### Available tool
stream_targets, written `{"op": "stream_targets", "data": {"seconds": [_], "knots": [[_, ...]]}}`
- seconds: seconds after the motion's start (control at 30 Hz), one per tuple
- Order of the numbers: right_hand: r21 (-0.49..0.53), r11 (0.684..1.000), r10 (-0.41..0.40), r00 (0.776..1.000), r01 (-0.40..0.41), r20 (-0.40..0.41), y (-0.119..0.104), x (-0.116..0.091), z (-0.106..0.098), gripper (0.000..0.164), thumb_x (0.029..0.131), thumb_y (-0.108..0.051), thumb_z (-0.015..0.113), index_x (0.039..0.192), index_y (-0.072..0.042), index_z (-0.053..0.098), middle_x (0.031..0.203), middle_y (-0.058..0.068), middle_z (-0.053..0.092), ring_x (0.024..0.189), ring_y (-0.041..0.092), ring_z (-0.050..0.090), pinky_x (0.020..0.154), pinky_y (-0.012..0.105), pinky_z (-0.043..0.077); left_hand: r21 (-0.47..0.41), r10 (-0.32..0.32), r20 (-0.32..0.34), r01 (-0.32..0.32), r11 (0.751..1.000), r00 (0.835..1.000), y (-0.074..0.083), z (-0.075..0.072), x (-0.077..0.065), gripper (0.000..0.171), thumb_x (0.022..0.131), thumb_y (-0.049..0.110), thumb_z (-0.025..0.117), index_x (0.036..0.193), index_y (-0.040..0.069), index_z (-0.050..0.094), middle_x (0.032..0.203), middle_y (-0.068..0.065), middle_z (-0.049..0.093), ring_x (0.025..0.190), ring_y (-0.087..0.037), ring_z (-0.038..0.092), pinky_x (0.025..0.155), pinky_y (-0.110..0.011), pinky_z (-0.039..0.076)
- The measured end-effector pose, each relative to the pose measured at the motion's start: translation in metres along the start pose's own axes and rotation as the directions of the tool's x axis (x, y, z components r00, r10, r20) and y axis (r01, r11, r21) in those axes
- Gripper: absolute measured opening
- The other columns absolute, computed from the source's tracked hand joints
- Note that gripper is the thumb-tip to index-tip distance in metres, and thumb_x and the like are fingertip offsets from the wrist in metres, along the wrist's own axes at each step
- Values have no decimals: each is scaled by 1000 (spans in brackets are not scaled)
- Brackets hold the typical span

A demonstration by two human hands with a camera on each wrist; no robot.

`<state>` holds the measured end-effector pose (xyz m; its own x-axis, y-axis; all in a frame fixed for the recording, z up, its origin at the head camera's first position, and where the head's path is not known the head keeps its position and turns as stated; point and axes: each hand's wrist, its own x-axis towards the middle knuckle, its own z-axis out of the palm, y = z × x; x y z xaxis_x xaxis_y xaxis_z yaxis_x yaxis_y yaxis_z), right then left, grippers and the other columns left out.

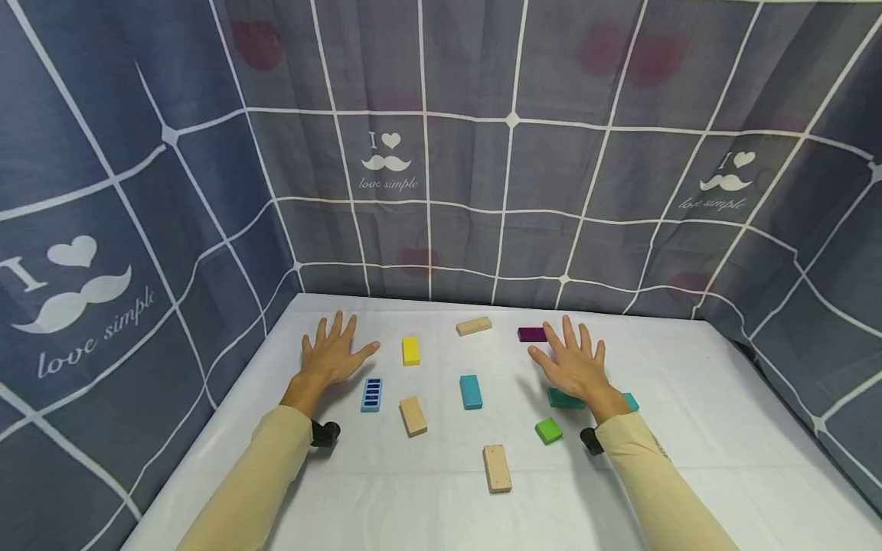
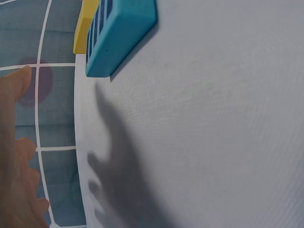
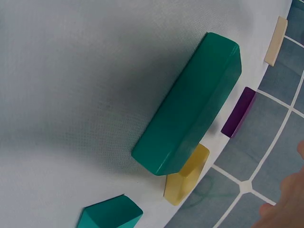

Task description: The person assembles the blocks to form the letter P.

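Note:
My left hand (image 1: 331,357) is raised over the white table with its fingers spread, holding nothing. Nearest to it are a light-blue block with dark stripes (image 1: 371,394) and a yellow block (image 1: 410,351). On the other side, my right hand (image 1: 575,369) hovers palm down, fingers apart and likewise holding nothing. A dark green block (image 1: 566,398) lies partly hidden under its wrist, a teal block (image 1: 630,402) shows beyond the forearm, and a purple block (image 1: 531,334) lies by the fingers. In the right wrist view, a pale yellow block (image 3: 187,175) sits behind the green one.
Between the hands lie a blue block (image 1: 472,392), a bright green block (image 1: 548,431) and wooden blocks, one at the back (image 1: 474,326), one mid-table (image 1: 413,416) and one near the front (image 1: 497,468). A grey-blue curtain (image 1: 468,168) with white lines encloses the table's back and sides.

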<state>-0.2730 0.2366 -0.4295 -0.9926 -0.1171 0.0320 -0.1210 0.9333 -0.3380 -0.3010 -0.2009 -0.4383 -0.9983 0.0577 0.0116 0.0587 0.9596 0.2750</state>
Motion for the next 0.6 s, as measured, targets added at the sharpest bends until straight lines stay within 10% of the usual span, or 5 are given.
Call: {"op": "stream_targets", "data": {"seconds": [0.6], "knots": [[7,1000,-23,1000,23,-9,0,-2,-4,86,97,-69,30,158,-9,19,163,21,0,145,49,-5,107,71,-9,-6,7,5,-7,1000,1000,2,1,0,95,92,74,35,158,8,16,163,-21,3,146,-48,-2,109,-71,-1]]}}
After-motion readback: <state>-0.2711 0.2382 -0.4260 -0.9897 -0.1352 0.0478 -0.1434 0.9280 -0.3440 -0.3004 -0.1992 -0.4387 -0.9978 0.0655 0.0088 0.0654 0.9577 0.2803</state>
